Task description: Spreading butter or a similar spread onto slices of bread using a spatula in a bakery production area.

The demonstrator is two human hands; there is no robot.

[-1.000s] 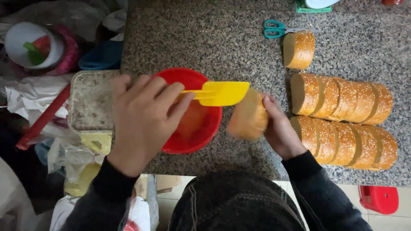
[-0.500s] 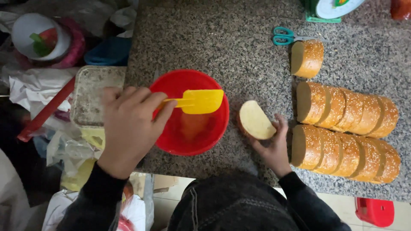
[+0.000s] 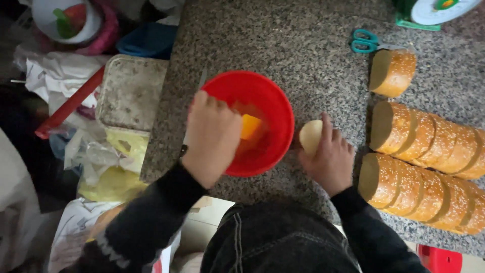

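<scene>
My left hand (image 3: 212, 134) grips a yellow spatula (image 3: 249, 126) whose blade dips into a red bowl (image 3: 273, 106) on the speckled granite counter (image 3: 303, 45). The handle is hidden under my fingers. Just right of the bowl, my right hand (image 3: 331, 156) holds a pale bun half (image 3: 310, 135), tilted up on the counter. Two rows of sesame bun halves (image 3: 424, 167) lie on edge to the right of that hand.
A single bun piece (image 3: 393, 72) and teal scissors (image 3: 369, 41) lie at the back right, near a green and white scale (image 3: 434, 11). A dusty lidded tub (image 3: 130, 91), a red stick (image 3: 68, 103) and plastic bags crowd the left beyond the counter edge.
The spatula has gone from above the bowl down into it. My right hand drew the bun half down to the counter beside the bowl and tipped it up.
</scene>
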